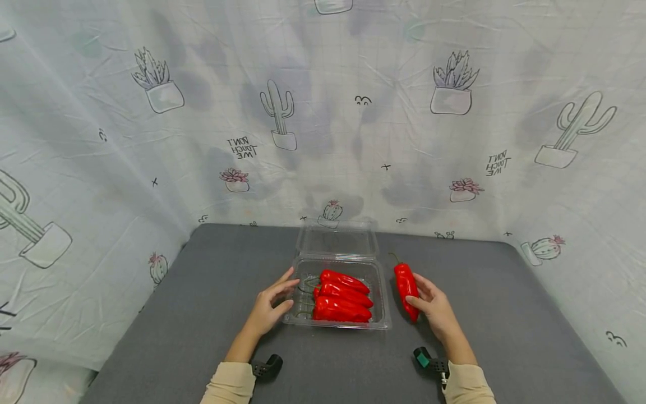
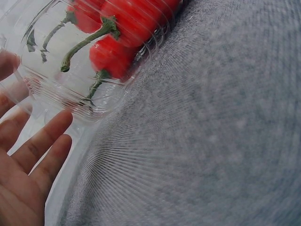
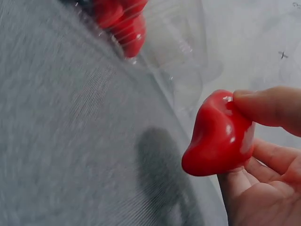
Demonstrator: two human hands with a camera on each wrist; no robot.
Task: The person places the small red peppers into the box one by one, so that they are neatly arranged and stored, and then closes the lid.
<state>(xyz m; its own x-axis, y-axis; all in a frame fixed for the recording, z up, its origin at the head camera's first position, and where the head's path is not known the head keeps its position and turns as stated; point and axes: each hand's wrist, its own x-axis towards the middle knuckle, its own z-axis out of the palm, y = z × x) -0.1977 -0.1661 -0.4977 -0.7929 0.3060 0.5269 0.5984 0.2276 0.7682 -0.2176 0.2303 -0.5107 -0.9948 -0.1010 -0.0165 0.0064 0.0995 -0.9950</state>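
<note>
Just right of the clear plastic container, my right hand holds a long red pepper between thumb and fingers. Its green stem points away from me. In the right wrist view the held pepper shows its rounded tip, raised over the grey cloth. My left hand is at the container's left side, fingers extended, with fingertips right at the rim in the left wrist view. Inside the container several red peppers lie side by side, stems toward the left hand.
The container's clear hinged lid stands raised at the back. A grey cloth-covered table lies beneath everything. White curtains printed with potted cacti surround the table at the back and sides.
</note>
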